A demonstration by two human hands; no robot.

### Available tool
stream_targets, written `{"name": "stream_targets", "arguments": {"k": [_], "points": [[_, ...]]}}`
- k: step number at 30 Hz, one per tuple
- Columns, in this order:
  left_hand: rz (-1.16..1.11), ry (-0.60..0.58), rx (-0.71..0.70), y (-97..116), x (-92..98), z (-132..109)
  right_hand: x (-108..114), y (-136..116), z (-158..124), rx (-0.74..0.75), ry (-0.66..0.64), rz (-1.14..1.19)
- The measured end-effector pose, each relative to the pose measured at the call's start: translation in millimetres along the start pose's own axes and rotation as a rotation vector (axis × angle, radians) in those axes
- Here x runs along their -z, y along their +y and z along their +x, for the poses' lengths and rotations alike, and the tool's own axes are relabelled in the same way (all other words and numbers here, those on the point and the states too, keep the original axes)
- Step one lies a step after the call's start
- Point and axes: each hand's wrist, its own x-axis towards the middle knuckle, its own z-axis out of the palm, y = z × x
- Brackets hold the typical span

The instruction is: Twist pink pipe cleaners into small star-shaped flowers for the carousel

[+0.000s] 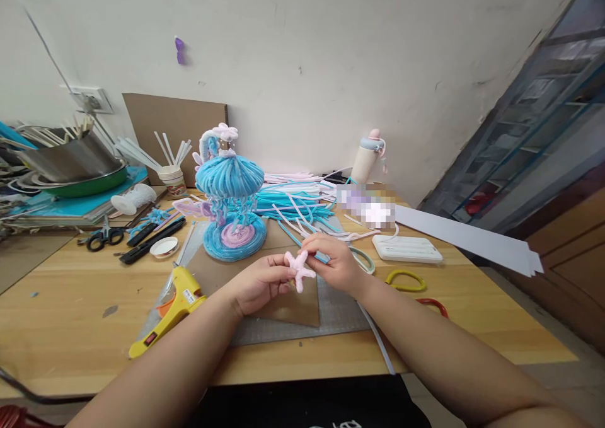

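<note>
A small pale pink star of fuzzy pipe cleaner (299,271) is held up over the cardboard in the middle of the table. My left hand (267,283) pinches it from the left, thumb on its face. With bent fingers my right hand (336,263) grips its upper right arm. Behind my hands stands a blue and pink pipe-cleaner jellyfish (229,177) on a round coiled base (212,244). Blue and white pipe cleaners (293,202) lie in a heap beside it.
A yellow glue gun (182,302) lies left of my left forearm. Black scissors (104,234), a paper cup of white sticks (172,177) and a metal bowl (70,157) are farther left. Yellow-handled pliers or scissors (407,288), a white box (407,249) and a bottle (367,157) are on the right.
</note>
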Motion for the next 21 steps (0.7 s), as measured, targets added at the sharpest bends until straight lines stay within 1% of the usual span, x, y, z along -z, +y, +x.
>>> {"name": "stream_targets", "arguments": {"k": [2, 4, 9, 12, 15, 18, 21], "points": [[0.003, 0.009, -0.021, -0.1, -0.8, 0.3, -1.8, 0.5, -0.3, -0.042, 0.004, 0.045], [-0.002, 0.027, -0.078, -0.4, -1.6, 1.5, -4.0, 0.8, -1.3, -0.076, 0.002, 0.076], [-0.068, 0.074, -0.226, -1.8, -3.4, 4.8, -8.8, -4.3, -2.4, -0.073, 0.024, 0.086], [-0.122, 0.107, -0.236, -2.4, -3.9, 4.8, -10.0, -10.1, -1.6, -0.085, -0.008, 0.043], [-0.166, 0.14, -0.219, -2.5, -4.4, 4.3, -13.0, -11.6, -2.3, -0.147, -0.045, 0.021], [-0.159, 0.146, -0.215, -2.3, -5.9, 4.2, -18.4, -7.9, -4.1, -0.217, 0.018, 0.117], [-0.084, 0.124, -0.258, -2.2, -7.3, 4.2, -21.9, -4.8, -4.0, -0.224, 0.079, 0.204]]}}
